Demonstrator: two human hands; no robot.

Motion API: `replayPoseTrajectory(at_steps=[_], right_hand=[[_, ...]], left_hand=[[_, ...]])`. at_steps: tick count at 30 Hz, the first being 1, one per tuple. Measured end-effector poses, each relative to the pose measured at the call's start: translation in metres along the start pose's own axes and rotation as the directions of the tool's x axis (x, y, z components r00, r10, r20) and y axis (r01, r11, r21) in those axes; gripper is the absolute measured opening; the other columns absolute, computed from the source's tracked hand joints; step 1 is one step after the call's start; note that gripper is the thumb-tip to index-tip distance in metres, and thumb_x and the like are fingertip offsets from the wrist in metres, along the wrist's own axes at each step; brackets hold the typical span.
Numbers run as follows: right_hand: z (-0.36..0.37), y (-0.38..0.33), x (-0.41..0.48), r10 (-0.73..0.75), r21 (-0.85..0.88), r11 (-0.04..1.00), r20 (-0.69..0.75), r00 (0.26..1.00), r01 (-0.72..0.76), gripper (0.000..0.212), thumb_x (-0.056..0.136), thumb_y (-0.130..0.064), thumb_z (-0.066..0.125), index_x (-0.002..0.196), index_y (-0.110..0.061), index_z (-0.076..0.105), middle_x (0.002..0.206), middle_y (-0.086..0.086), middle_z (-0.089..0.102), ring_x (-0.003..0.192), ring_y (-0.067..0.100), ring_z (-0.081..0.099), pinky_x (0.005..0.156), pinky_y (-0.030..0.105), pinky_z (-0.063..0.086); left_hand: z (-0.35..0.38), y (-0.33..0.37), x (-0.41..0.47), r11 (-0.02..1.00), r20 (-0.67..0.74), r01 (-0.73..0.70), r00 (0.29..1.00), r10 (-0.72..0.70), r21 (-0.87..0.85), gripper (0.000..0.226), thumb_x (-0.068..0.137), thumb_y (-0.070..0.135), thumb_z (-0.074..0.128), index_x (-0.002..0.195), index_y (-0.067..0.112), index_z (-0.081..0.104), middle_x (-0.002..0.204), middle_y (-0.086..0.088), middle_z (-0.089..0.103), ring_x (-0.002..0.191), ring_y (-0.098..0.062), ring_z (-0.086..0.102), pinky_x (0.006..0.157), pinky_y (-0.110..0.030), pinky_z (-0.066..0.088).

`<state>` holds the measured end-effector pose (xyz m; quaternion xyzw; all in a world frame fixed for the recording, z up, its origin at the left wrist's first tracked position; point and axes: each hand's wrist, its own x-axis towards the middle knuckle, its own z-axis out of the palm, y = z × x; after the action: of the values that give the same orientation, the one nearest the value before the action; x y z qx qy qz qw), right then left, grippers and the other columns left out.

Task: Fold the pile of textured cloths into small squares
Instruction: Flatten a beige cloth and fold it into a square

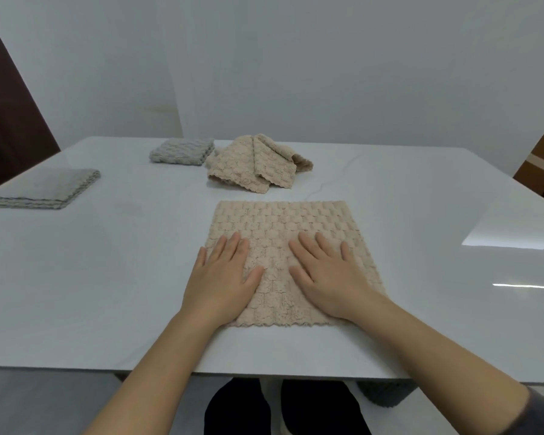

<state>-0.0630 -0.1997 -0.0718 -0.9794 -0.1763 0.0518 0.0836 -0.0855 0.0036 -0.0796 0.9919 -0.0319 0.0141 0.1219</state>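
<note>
Head view, single frame.

- Beige cloth [283, 227] lies spread flat on the table [107, 277], near the front edge and directly in front of the person. It looks like a single open layer, not yet folded. Placement is probably deliberate, since it keeps the cloth within easy reach of both hands for folding.
- Left hand [223, 277] rests palm down on the near left part of the cloth. Its fingers [233, 249] are straight and lightly spread, thumb out. Nothing is pinched.
- Right hand [330, 277] does the same on the near right part, with fingers [308, 246] straight and slightly fanned.
- Judgement: flat palms suggest smoothing or holding the cloth down so the bumpy fabric lies even before a fold. An edge would need pinching next.
- Loose beige pile [252, 164] sits further back, crumpled and overlapping. It is likely the unfolded supply.
- Grey folded square [182, 150] sits just beside the pile, on its left. Whether the two touch is unclear.
- Grey folded stack [47, 189] is at the far left, well apart from the rest, probably finished work set clear of the folding area.
- Progress estimate: partway through, with several cloths remaining.
</note>
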Motion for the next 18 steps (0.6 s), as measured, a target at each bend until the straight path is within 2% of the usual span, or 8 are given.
replayPoseTrajectory(at_steps=[5, 8, 10, 11, 13, 14, 16, 18], right_hand=[[-0.006, 0.03, -0.017, 0.075, -0.008, 0.997, -0.013, 0.997, -0.075, 0.057, 0.103, -0.049, 0.012, 0.156, -0.032, 0.0, 0.163, -0.011, -0.01, 0.149, 0.014, -0.012, 0.119, 0.049, -0.012], [-0.009, 0.037, -0.028, 0.103, 0.011, 0.995, -0.037, 0.994, -0.103, 0.056, 0.103, -0.046, 0.014, 0.156, -0.029, 0.004, 0.163, -0.008, -0.006, 0.15, 0.014, -0.008, 0.118, 0.051, -0.011], [-0.009, 0.041, -0.032, 0.103, 0.016, 0.995, -0.077, 0.992, -0.102, 0.055, 0.104, -0.044, 0.015, 0.156, -0.027, 0.009, 0.164, -0.006, 0.0, 0.15, 0.015, -0.005, 0.118, 0.052, -0.01], [-0.009, 0.044, -0.035, 0.098, 0.023, 0.995, -0.109, 0.989, -0.096, 0.054, 0.104, -0.042, 0.017, 0.156, -0.025, 0.013, 0.164, -0.005, 0.005, 0.151, 0.016, -0.002, 0.118, 0.051, -0.01], [-0.009, 0.049, -0.043, 0.057, 0.017, 0.998, -0.222, 0.973, -0.055, 0.05, 0.104, -0.038, 0.022, 0.151, -0.023, 0.029, 0.161, -0.003, 0.021, 0.15, 0.018, 0.011, 0.118, 0.05, -0.006], [-0.009, 0.051, -0.048, 0.009, 0.001, 1.0, -0.305, 0.952, -0.009, 0.048, 0.103, -0.038, 0.025, 0.146, -0.023, 0.038, 0.155, -0.003, 0.033, 0.147, 0.018, 0.022, 0.119, 0.049, -0.001], [-0.01, 0.051, -0.057, -0.096, 0.004, 0.994, -0.427, 0.899, 0.108, 0.046, 0.099, -0.042, 0.031, 0.131, -0.022, 0.055, 0.134, -0.007, 0.054, 0.128, 0.015, 0.047, 0.117, 0.043, 0.02], [-0.011, 0.042, -0.064, -0.157, 0.068, 0.976, -0.429, 0.89, 0.205, 0.037, 0.096, -0.043, 0.042, 0.121, -0.022, 0.06, 0.115, -0.01, 0.058, 0.107, 0.01, 0.054, 0.101, 0.035, 0.039]], left_hand=[[0.001, -0.001, -0.001, 1.0, -0.003, -0.017, 1.0, 0.017, 0.001, 0.067, 0.098, 0.056, 0.017, 0.156, 0.024, 0.003, 0.162, 0.008, -0.007, 0.148, -0.01, -0.009, 0.121, -0.042, -0.006], [0.001, -0.002, -0.002, 0.996, -0.112, -0.053, 0.993, 0.045, -0.069, 0.06, 0.099, 0.051, 0.031, 0.151, 0.022, 0.028, 0.16, 0.007, 0.017, 0.148, -0.012, 0.01, 0.119, -0.043, -0.005], [-0.001, -0.004, -0.007, 0.981, -0.254, -0.154, 0.96, 0.12, -0.116, 0.042, 0.096, 0.04, 0.048, 0.133, 0.02, 0.053, 0.143, 0.007, 0.046, 0.137, -0.014, 0.037, 0.118, -0.039, 0.008], [-0.001, -0.005, -0.01, 0.967, -0.322, -0.229, 0.929, 0.183, -0.111, 0.031, 0.093, 0.033, 0.056, 0.121, 0.019, 0.061, 0.13, 0.008, 0.056, 0.125, -0.015, 0.048, 0.114, -0.037, 0.02], [-0.004, -0.01, -0.019, 0.931, -0.389, -0.353, 0.874, 0.293, -0.091, 0.014, 0.087, 0.024, 0.064, 0.1, 0.02, 0.067, 0.106, 0.012, 0.062, 0.102, -0.012, 0.056, 0.095, -0.03, 0.044], [-0.007, -0.012, -0.025, 0.917, -0.378, -0.385, 0.869, 0.321, -0.106, 0.009, 0.086, 0.026, 0.064, 0.093, 0.022, 0.066, 0.098, 0.016, 0.06, 0.095, -0.007, 0.055, 0.084, -0.027, 0.047], [-0.012, -0.014, -0.04, 0.896, -0.316, -0.411, 0.884, 0.345, -0.17, 0.014, 0.083, 0.04, 0.061, 0.088, 0.028, 0.064, 0.09, 0.021, 0.056, 0.089, -0.001, 0.051, 0.076, -0.018, 0.044], [-0.015, -0.014, -0.05, 0.871, -0.253, -0.454, 0.879, 0.405, -0.186, 0.023, 0.078, 0.054, 0.061, 0.087, 0.033, 0.063, 0.088, 0.022, 0.055, 0.088, 0.001, 0.05, 0.074, -0.014, 0.041]])
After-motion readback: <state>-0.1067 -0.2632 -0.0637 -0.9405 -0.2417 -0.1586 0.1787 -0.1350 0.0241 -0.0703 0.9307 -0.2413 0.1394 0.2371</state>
